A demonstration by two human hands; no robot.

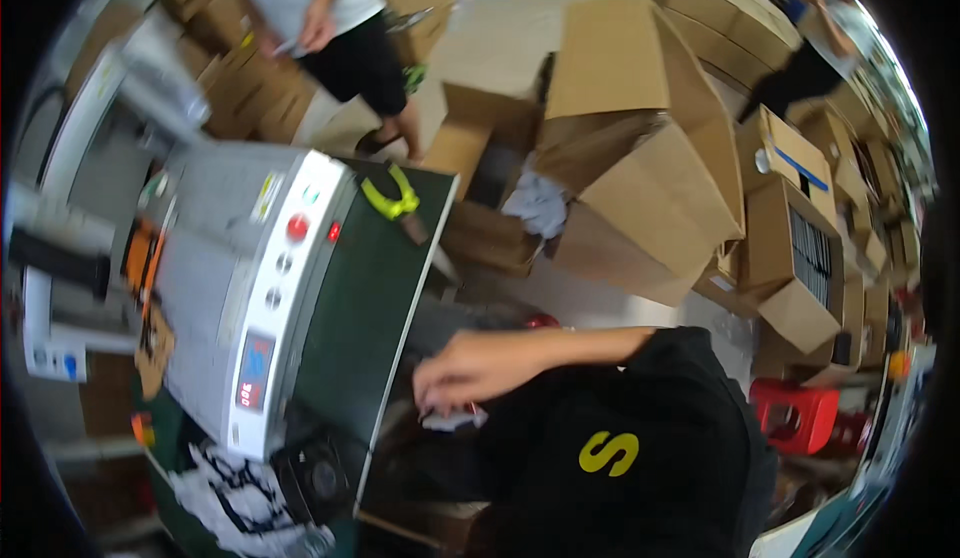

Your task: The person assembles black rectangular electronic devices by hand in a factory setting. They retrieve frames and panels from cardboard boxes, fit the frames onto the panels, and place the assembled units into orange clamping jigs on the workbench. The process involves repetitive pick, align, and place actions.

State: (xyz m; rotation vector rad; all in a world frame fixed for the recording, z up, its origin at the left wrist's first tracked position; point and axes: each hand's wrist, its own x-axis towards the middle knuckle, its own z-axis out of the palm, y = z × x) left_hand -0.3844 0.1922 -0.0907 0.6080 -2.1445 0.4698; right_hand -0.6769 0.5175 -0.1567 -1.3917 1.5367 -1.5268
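Head view shows you a dark green surface (345, 338) filling the left of the frame, with a big open carton (610, 68) at upper centre and a grey machine (200, 358) with a white front panel standing on the surface. Smaller are a crumpled white-and-black bundle (215, 493) at lower left, a black device (318, 478) beside it, and a yellow-handled tool (405, 201) by the surface's upper right corner. Of your hands, just one shows, apparently the right hand (485, 363), near the middle; your left hand is out of sight. Its fingers are curled downward, but blur hides whether they grip the small white piece (460, 421) right below them, just right of the surface's edge. A loose pinch there could let the piece drop into the dark gap, and a sweeping arm might knock the tool off. The piece's long axis runs roughly level across the frame; which end leads, you can't tell.
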